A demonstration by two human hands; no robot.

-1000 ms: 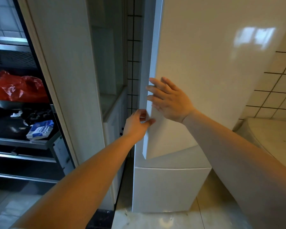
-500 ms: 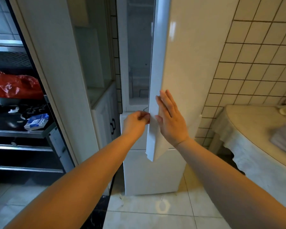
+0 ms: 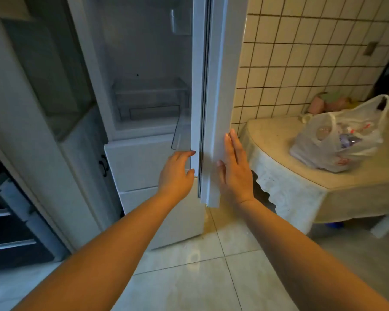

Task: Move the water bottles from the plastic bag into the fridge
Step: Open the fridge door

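The white fridge door (image 3: 213, 108) stands open, edge-on to me. Behind it the fridge's inside (image 3: 148, 90) shows bare shelves and a clear drawer. My left hand (image 3: 177, 173) curls its fingers around the door's inner edge near the bottom. My right hand (image 3: 233, 171) lies flat with fingers apart against the door's outer face. A white plastic bag (image 3: 339, 135) with bottles showing faintly through it sits on the covered table (image 3: 285, 182) at the right, well away from both hands.
A tall pale cabinet (image 3: 61, 142) with black handles flanks the fridge on the left, with dark metal shelves beyond. The tiled wall (image 3: 301, 59) is behind the table. Pink and green items lie behind the bag. The floor is glossy tile.
The fridge door has swung much further open, revealing the inside. My view has turned right, so the table and bag came into sight. Both hands stayed at the door's lower edge.
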